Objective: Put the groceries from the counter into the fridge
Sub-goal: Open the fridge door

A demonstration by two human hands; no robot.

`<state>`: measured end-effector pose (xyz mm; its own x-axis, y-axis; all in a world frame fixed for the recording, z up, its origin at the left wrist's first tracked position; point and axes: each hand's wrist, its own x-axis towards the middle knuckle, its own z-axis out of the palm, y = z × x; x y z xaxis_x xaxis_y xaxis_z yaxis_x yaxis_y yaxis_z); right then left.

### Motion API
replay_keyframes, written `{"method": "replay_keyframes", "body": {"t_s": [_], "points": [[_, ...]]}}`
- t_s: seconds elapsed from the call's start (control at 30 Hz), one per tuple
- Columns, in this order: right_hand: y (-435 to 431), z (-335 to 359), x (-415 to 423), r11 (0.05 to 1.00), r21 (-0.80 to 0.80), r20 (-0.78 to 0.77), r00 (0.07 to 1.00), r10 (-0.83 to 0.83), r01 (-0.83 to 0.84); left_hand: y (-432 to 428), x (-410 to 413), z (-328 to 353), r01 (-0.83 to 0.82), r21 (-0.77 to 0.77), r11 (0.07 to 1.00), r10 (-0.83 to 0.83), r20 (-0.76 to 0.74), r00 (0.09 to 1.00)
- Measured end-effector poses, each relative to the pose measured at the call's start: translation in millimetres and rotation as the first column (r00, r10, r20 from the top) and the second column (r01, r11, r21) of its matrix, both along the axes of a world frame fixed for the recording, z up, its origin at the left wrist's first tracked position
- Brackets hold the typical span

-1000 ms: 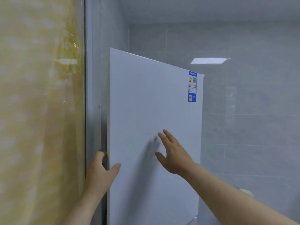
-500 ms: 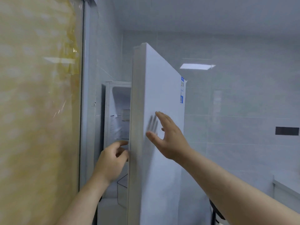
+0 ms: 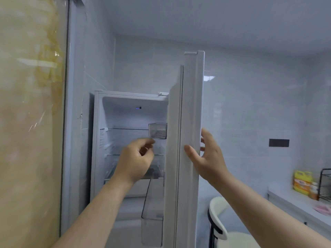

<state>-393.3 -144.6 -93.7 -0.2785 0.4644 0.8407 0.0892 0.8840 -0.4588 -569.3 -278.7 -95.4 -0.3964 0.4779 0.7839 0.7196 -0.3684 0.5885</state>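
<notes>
1. The fridge (image 3: 129,97) stands open against the back wall. Its fridge door (image 3: 189,104) is swung out and shows edge-on.
2. The left hand (image 3: 136,161) hangs in front of the open compartment. Its fingers are loosely curled with nothing in them, and it touches no shelf.
3. The right hand (image 3: 209,158) is at the door's free edge. The thumb lies on the edge face, and the fingers (image 3: 206,136) are spread, nearly straight, at the outer face. It is not clamped round the door.
4. Inside are glass shelves (image 3: 129,129). A small blue-lit control (image 3: 138,107) sits high on the back wall, and its marking is too small to read.
5. A sticker (image 3: 102,138) on the inner left wall carries print that is too blurred to read.
6. A clear box (image 3: 157,130) and a lower clear door bin (image 3: 152,217) hang on the door's inner side.
7. The counter (image 3: 295,203) runs along the right wall, well apart from the fridge.
8. On the counter stands a yellow jug (image 3: 302,181) with an orange label whose writing and brand are not legible. A small bottle (image 3: 314,190) is just beside it.
9. A black wire rack (image 3: 325,185) stands next to them, and something pink (image 3: 322,208) lies nearer on the counter.
10. A white chair (image 3: 218,217) sits between the door and the counter. A black wall plate (image 3: 279,142) is on the tiles above it.
11. A yellowish marbled panel (image 3: 26,122) fills the left.
</notes>
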Motion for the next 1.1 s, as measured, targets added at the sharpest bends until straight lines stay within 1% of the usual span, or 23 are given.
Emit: {"method": "replay_keyframes", "body": {"t_s": [0.07,0.23,0.27,0.33,0.4,0.5,0.57,0.63,0.73,0.77,0.83,0.9,1.0,1.1], "points": [[3.0,0.1,12.4,1.0,-0.006,-0.017,1.0,-0.003,0.003,8.4,-0.5,16.9,-0.042,0.034,0.999,0.043,-0.044,0.998],[11.1,-4.4,40.6,0.999,-0.008,-0.077,0.996,-0.051,0.051,38.1,4.6,48.8,-0.015,-0.033,0.999,0.012,-0.094,0.995],[13.4,-6.6,44.8,0.996,0.007,-0.099,0.991,-0.086,0.087,44.9,6.0,52.0,-0.006,-0.067,0.998,-0.001,-0.106,0.994],[18.2,-10.4,52.9,0.974,0.08,-0.136,0.97,-0.199,0.211,58.4,9.1,55.1,0.031,-0.132,0.991,-0.047,-0.124,0.991],[20.5,-12.2,60.7,0.928,0.156,-0.15,0.937,-0.317,0.338,71.3,12.4,54.1,0.069,-0.144,0.987,-0.09,-0.149,0.985],[21.8,-12.3,72.2,0.873,0.2,-0.123,0.895,-0.428,0.445,85.2,21.4,49.2,0.142,-0.072,0.987,-0.153,-0.182,0.971],[22.3,-13.1,79.4,0.837,0.2,-0.074,0.86,-0.505,0.509,96.5,27.7,46.6,0.173,-0.002,0.985,-0.168,-0.248,0.954],[25.1,-13.2,86.3,0.806,0.146,-0.027,0.817,-0.576,0.574,110.3,33.6,46.0,0.204,0.029,0.979,-0.184,-0.322,0.929],[35.1,-13.8,97.1,0.773,0.045,0.007,0.774,-0.633,0.632,133.6,40.5,48.4,0.24,0.025,0.97,-0.212,-0.385,0.898],[40.5,-13.8,99.9,0.772,-0.012,0.004,0.772,-0.636,0.636,140.2,41.7,50.0,0.255,0.025,0.967,-0.224,-0.401,0.888],[47.9,-10.9,107.5,0.762,-0.19,-0.001,0.776,-0.631,0.619,154.6,46.5,53.8,0.308,0.026,0.951,-0.268,-0.429,0.863],[55.7,-10.1,113.3,0.715,-0.321,0.012,0.758,-0.652,0.621,167.5,50.7,57.7,0.334,0.046,0.942,-0.275,-0.466,0.841],[75.3,-18.5,122.1,0.665,-0.346,0.005,0.71,-0.704,0.662,188.2,56.1,64.2,0.359,0.043,0.932,-0.283,-0.532,0.798],[85.9,-23.9,127.4,0.659,-0.383,-0.005,0.712,-0.703,0.648,205.1,56.1,69.6,0.325,0.03,0.945,-0.248,-0.58,0.776]]}}
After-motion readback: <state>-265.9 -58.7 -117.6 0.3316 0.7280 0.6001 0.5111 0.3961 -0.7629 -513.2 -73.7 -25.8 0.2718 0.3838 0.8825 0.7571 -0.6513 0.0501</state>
